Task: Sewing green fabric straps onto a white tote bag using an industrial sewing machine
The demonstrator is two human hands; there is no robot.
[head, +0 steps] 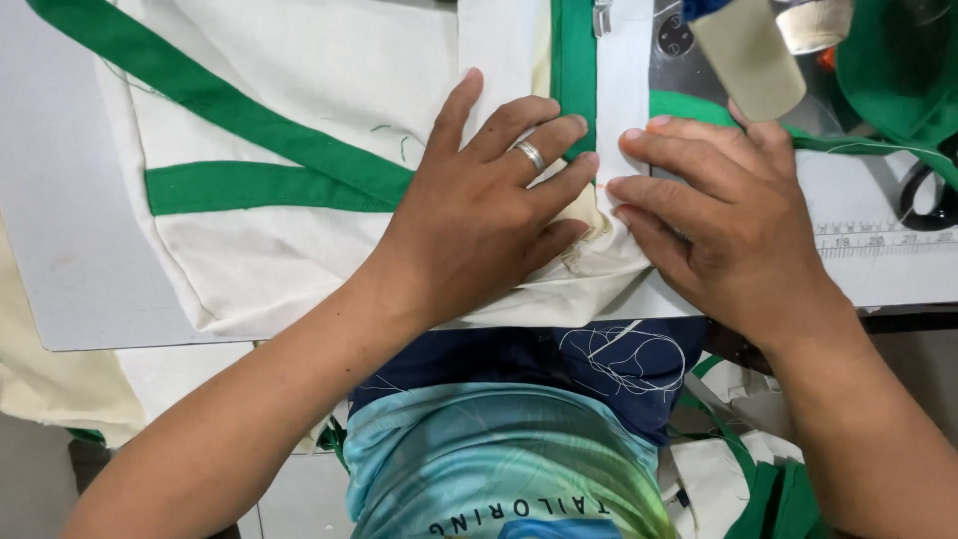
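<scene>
A cream fabric piece (299, 70) with green straps (249, 185) lies spread on a grey sewing table (60, 200). My left hand (479, 215), with a ring on one finger, presses flat on the fabric beside a green band (574, 70) that runs up toward the machine's presser foot (601, 18). My right hand (714, 215) lies flat just right of it, fingertips on a white strip (624, 80) of the fabric. Both hands press the cloth down with fingers spread; neither grips anything.
A cardboard thread cone (748, 55) and a second spool (813, 22) stand at the top right by more green cloth (893, 65). Black scissors (928, 195) lie by a ruler strip (883, 237) at the right. Loose fabric pieces (738, 469) hang below the table edge.
</scene>
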